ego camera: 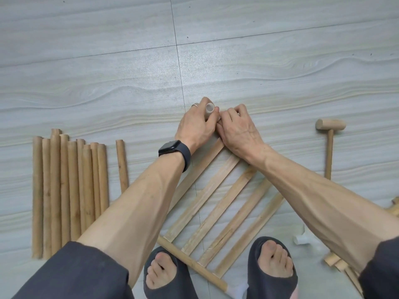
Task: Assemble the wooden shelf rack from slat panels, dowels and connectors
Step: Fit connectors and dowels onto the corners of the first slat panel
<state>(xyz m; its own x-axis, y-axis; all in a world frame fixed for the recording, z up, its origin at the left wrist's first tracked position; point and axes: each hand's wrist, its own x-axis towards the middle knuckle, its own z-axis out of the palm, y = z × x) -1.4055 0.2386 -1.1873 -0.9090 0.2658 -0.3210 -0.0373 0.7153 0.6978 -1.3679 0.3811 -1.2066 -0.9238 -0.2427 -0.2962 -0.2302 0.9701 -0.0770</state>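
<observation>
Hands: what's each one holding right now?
Left hand: grips a pale, short tubular connector.
Right hand: curled on far corner of the light wooden slat panel.

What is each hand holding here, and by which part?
Left hand grips a pale connector tube round its side. Right hand curls over the far corner of the slat panel; exact hold hidden.

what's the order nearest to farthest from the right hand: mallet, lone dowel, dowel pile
1. mallet, on the floor to the right of the right hand
2. lone dowel, on the floor to the left
3. dowel pile, far left
</observation>
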